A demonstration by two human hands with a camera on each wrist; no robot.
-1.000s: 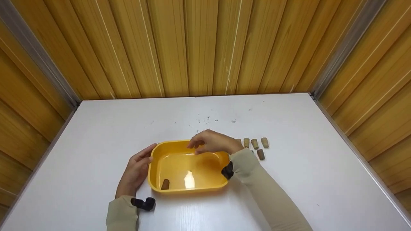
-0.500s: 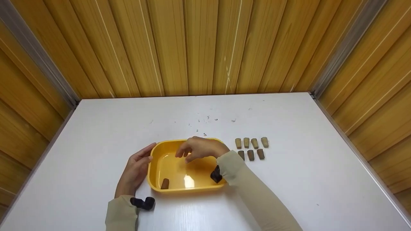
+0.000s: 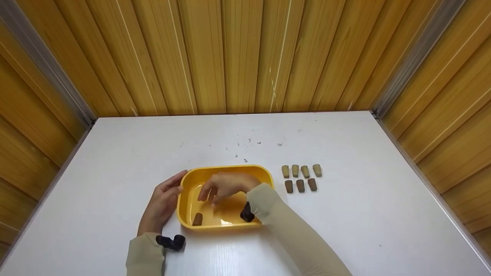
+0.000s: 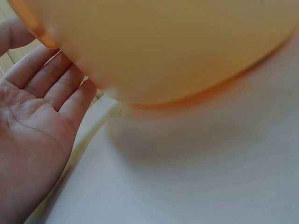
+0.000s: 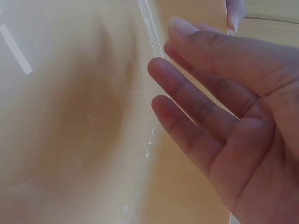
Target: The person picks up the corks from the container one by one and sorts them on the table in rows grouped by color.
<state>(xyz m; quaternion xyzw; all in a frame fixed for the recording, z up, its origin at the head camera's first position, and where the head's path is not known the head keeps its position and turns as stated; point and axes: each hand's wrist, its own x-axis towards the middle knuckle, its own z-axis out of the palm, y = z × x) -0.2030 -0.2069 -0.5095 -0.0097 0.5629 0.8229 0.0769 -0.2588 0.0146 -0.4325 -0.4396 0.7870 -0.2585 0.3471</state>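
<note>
My left hand [image 3: 163,203] holds the left end of a yellow plastic tub [image 3: 226,227], its thumb at the rim and its fingers along the outside wall. In the left wrist view the fingertips touch the tub's wall [image 4: 177,56]. Inside the tub, my right hand [image 3: 228,187] hovers with loosely bent fingers and nothing between them; the right wrist view shows the palm [image 5: 252,154] bare. A small brown tapered plug [image 3: 197,219] lies in the tub's near left corner, just below and left of my right fingertips.
Right of the tub, several light tan tapered plugs [image 3: 295,171] lie in a row on the white table [image 3: 364,214]. Below them are three darker brown plugs [image 3: 300,186]. Dark specks [image 3: 245,160] mark the table behind the tub. Wood-patterned walls [image 3: 239,57] enclose it.
My right hand has moved left and toward me inside the tub, closer to the brown plug, uncovering the plugs on the right. My left hand and the tub have stayed put.
</note>
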